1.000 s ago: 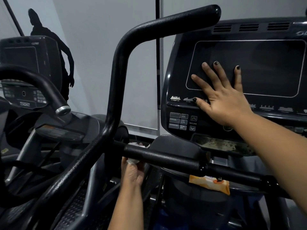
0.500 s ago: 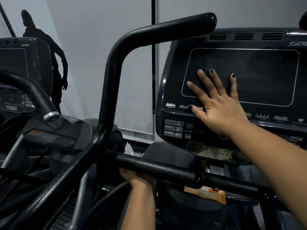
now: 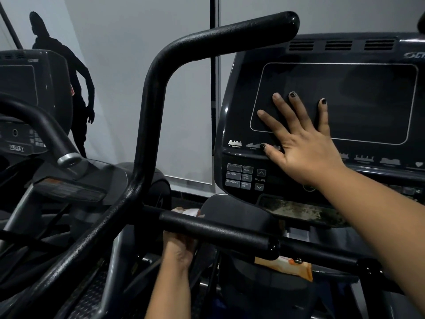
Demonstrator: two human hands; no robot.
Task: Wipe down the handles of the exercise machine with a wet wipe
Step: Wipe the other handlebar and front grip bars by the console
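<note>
White wet wipe peeking over the padded horizontal handle, pinned there by the left hand curled around the bar from below. Right hand pressed flat on the console, fingers spread, gripping nothing. Best done by wrapping the wipe fully round the grip and sliding along its length with steady pressure, then up the tall curved handle.

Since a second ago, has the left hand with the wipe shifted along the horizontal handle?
Yes. The left hand has slid right along the horizontal handle, away from the upright bar.
</note>
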